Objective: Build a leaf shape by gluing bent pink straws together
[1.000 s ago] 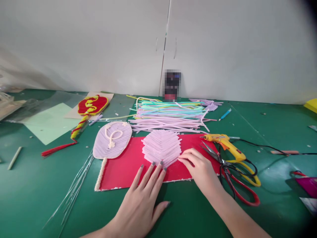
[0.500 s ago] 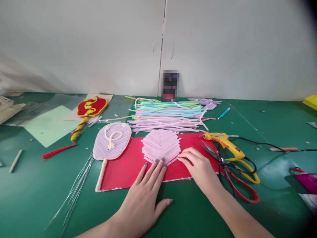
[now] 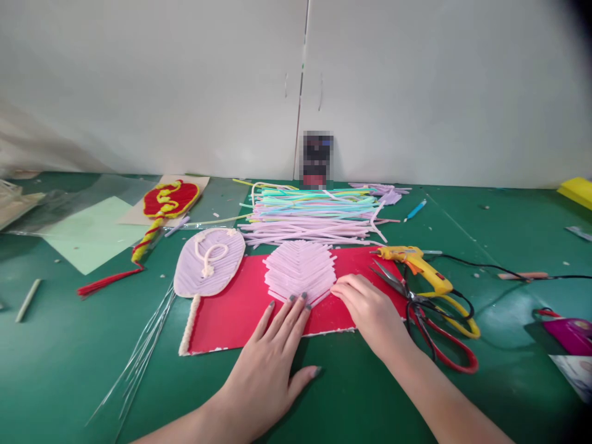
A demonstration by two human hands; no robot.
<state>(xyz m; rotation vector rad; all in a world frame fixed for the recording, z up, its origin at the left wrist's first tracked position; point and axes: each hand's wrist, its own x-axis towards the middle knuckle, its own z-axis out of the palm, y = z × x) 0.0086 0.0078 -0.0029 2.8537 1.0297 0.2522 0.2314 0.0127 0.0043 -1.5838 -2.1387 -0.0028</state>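
Note:
A leaf-shaped panel of lilac pipe cleaners (image 3: 300,268), laid in a V pattern, rests on a red board (image 3: 222,324). My left hand (image 3: 271,370) lies flat, fingers spread, with its fingertips on the panel's lower edge. At the lower right edge, my right hand (image 3: 372,314) pinches the outer end of a lilac pipe cleaner (image 3: 320,298); the fingers partly hide that end. Left of the panel, a finished-looking lilac fan (image 3: 222,256) with a cream cord and braided handle overlaps the board.
Right of my right hand lie scissors (image 3: 419,299) and a yellow glue gun (image 3: 416,256) with a black cable. Behind the board is a pile of coloured pipe cleaners (image 3: 314,225). A red-and-yellow fan (image 3: 171,200) and thin wires (image 3: 143,357) lie to the left.
My right fingertips have shifted very slightly along the panel's lower right edge. The view has turned a little; my left hand stays in place on the panel.

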